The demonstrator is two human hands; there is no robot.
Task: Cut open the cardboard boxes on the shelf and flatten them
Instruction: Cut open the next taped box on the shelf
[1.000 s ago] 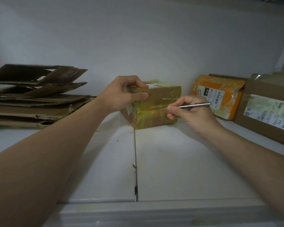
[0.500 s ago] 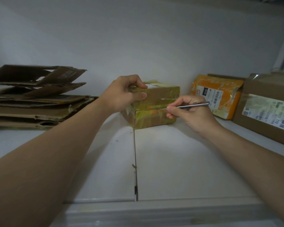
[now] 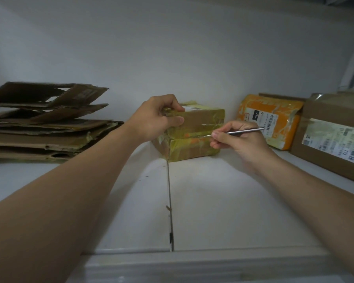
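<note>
**Left hand braces taped box, right hand works blade at seam**

We see the small brown cardboard box wrapped in yellow tape (image 3: 194, 144) sitting mid-shelf on the white shelf board (image 3: 223, 201), towards the back wall. Left hand (image 3: 153, 119) grips its upper left corner, fingers curled over the top, thumb on the front face. Right hand (image 3: 239, 139) pinches a thin silver metal cutting tool (image 3: 245, 131), tip at the box's front tape seam. Versus half a second ago: box unmoved, left grip the same, right hand a touch further right along the seam. Stack of flattened brown cardboard (image 3: 45, 127) at left. Orange-taped parcel (image 3: 274, 119) and large brown labelled box (image 3: 331, 139) at right.
</note>
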